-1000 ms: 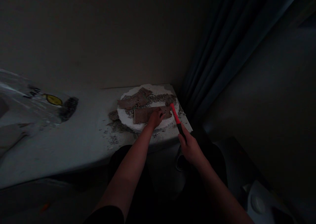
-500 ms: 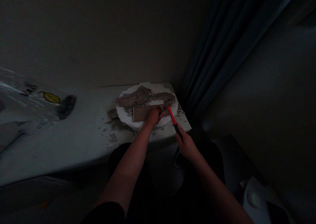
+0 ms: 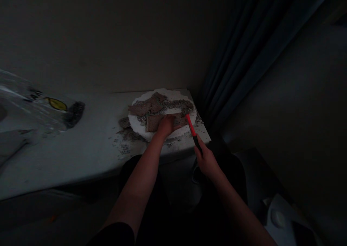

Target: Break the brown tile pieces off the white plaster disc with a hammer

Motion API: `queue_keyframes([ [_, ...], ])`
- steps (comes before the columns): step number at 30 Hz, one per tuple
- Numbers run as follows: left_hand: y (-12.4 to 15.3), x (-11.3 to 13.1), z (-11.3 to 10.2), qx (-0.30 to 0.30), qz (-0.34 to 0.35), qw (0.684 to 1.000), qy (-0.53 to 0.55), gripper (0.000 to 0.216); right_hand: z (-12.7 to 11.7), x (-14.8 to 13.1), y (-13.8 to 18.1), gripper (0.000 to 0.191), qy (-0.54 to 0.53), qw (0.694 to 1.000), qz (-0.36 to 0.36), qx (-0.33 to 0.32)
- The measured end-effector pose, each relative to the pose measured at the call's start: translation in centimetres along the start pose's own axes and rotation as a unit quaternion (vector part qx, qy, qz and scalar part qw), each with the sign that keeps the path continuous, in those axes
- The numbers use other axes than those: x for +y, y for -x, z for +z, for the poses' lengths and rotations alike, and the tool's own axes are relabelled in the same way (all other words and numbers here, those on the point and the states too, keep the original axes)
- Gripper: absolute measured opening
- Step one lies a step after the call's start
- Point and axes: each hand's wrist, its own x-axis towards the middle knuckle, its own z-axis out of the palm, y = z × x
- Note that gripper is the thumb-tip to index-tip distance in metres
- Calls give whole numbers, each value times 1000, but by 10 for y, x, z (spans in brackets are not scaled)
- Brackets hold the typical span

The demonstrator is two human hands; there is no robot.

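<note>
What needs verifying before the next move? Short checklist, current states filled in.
1. Right hand closed around the black grip of the red-and-black long-handled tool: ok.
2. Left hand on the flat brown rectangular slab: ok.
3. Left fingers clear of the tool's head: cannot tell; they are close together and the head is dark.
4. Round white ragged-edged base within the pale table's edges: ok.
5. Base free of loose grey-brown crumbs: not ok; they lie scattered behind the slab.
6. Lighting: not ok; the scene is dim.
</note>
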Motion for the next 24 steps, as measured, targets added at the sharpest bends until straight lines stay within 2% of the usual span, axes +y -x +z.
queue_keyframes([
  [7,2,-3,0,-21,-8,999,-38,52,3,-2,0,61,11,1000,8,19],
  [12,0,5,-7,-61,-40,996,-52,51,4,0,4,60,50,998,31,-16],
  [17,1,3,-6,-58,-36,997,-43,57,4,-8,7,61,46,999,12,18],
  [24,1,5,-8,-62,-51,997,-20,47,18,6,3,59,28,999,16,4],
])
